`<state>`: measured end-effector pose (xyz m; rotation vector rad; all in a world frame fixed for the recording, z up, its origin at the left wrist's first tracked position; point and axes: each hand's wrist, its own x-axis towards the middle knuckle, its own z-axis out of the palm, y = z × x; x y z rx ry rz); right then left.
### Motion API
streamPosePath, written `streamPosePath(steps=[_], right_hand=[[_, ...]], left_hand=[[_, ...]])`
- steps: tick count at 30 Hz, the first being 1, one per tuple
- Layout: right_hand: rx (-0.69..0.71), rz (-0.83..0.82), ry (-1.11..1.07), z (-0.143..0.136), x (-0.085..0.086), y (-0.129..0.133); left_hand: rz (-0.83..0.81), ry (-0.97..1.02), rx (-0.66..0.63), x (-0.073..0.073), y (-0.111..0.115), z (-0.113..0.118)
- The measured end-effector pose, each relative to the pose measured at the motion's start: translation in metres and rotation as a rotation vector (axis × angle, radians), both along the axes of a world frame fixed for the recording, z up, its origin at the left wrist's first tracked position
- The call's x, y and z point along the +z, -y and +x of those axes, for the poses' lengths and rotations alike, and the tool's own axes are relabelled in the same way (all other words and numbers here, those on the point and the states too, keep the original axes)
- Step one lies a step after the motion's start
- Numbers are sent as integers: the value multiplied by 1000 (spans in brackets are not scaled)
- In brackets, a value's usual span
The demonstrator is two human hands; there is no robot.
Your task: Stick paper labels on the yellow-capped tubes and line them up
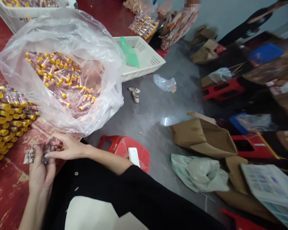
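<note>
My left hand (42,174) is closed, its thumb and fingers pinching a small printed clear plastic packet (46,150) above the red tabletop. My right hand (68,146) is bent over the same packet, fingers closed at its pinkish end; exactly what lies under the fingertips is hidden. Just beyond both hands, a large clear plastic bag (103,105) lies wide open, holding many small clear tubes (60,68) with yellow caps and pink contents. To the left of my hands, yellow-capped tubes (4,123) are stacked in a pile, caps facing me.
White baskets (156,64) stand behind the bag, one with a green sheet. A red stool (144,156) bears a white phone-like object. Cardboard boxes (187,131), a pale sack (204,174) and shoes (134,95) are on the grey floor. Two other people are at the back.
</note>
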<state>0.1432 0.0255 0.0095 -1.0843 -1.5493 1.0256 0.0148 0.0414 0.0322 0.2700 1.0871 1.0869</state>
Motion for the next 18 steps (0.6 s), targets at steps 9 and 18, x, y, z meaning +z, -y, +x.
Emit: streamPosePath(steps=[9, 18], right_hand=[[-212, -79, -180, -6, -10, -7], [-284, -142, -378, -28, -19, -6]], left_hand=[[3, 23, 23, -1, 8, 2], [117, -102, 186, -5, 10, 3]])
